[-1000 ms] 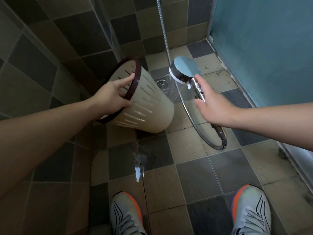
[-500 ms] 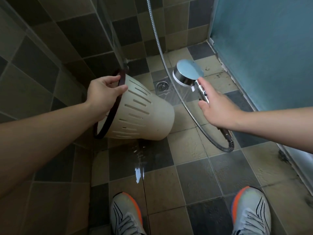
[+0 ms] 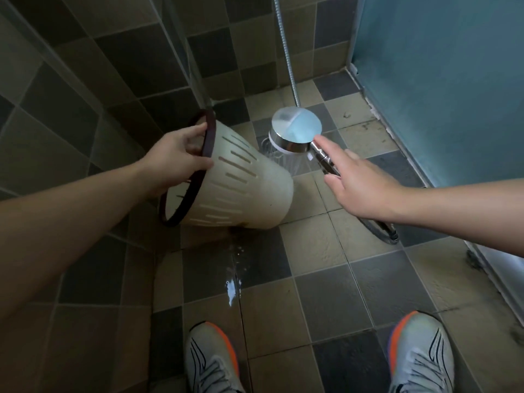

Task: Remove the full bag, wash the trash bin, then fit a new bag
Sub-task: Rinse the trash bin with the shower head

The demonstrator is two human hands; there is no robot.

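since half a second ago the trash bin (image 3: pixel 241 188) has tipped further onto its side, mouth turned left. left hand (image 3: pixel 175 157) grips its dark rim (image 3: pixel 208 140), thumb outside, fingers (image 3: pixel 195 131) curled over the edge, holding the bin above the wet floor (image 3: pixel 326 245). to the right, the shower head (image 3: pixel 295 133) sprays down just past the bin's base. right hand (image 3: pixel 357 188) holds the handle, its fingers stretched out along it. washing is underway; next, probably, aim the spray into the bin's mouth.

Left hand (image 3: pixel 173 161) grips the tilted bin (image 3: pixel 241 191) rim; right hand (image 3: pixel 360 188) holds a spraying showerhead (image 3: pixel 295 133).
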